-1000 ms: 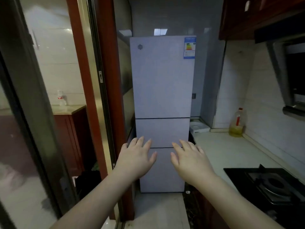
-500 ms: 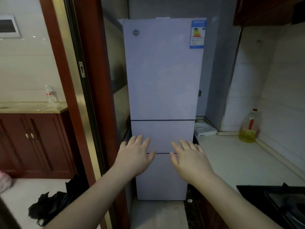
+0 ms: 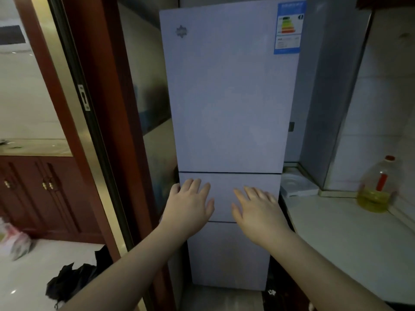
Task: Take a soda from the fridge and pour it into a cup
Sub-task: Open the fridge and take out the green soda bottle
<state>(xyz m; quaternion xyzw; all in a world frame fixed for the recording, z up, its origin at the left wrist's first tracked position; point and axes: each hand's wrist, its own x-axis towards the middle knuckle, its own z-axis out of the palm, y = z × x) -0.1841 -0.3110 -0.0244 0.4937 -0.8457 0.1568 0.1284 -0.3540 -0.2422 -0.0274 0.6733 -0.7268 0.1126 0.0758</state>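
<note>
Pale lilac three-door fridge [image 3: 226, 97], all doors closed, both hands raised before its middle section.

Left hand [image 3: 189, 204] and right hand [image 3: 258, 209] are held palm-forward with fingers straight and slightly spread, gripping nothing; whether the fingertips actually touch the middle door is unclear from this angle. An energy label [image 3: 289, 28] sits at the top door's upper right corner. Right of the fridge, on the white countertop [image 3: 350, 239], a bottle of yellow cooking oil [image 3: 376, 189] with a red cap stands by the tiled wall. No soda or cup in view.
</note>
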